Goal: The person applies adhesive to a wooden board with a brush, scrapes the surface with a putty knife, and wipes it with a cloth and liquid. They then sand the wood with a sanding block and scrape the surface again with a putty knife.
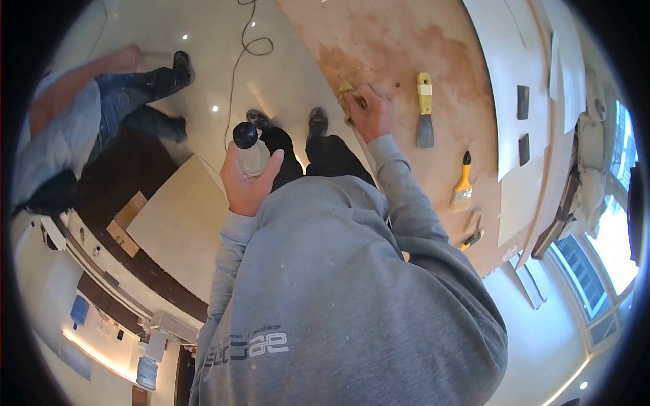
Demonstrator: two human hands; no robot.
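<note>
While a bottle (250, 152) is clasped in the left hand (245, 184), a cloth (347, 95) is gripped and pressed to the bench (406, 40) by the right hand (374, 114), wiping strokes seemingly called for next.

I read this site as an interior under fit-out, used as a makeshift workshop. Indicators: a stained plywood bench (406, 47) carrying 1 putty knife (424, 111) and 1 paintbrush (462, 184); cut pale panels (520, 199) lying on it; a loose cable (238, 61) across the glossy floor (291, 81); large windows (609, 250) alongside.
</note>
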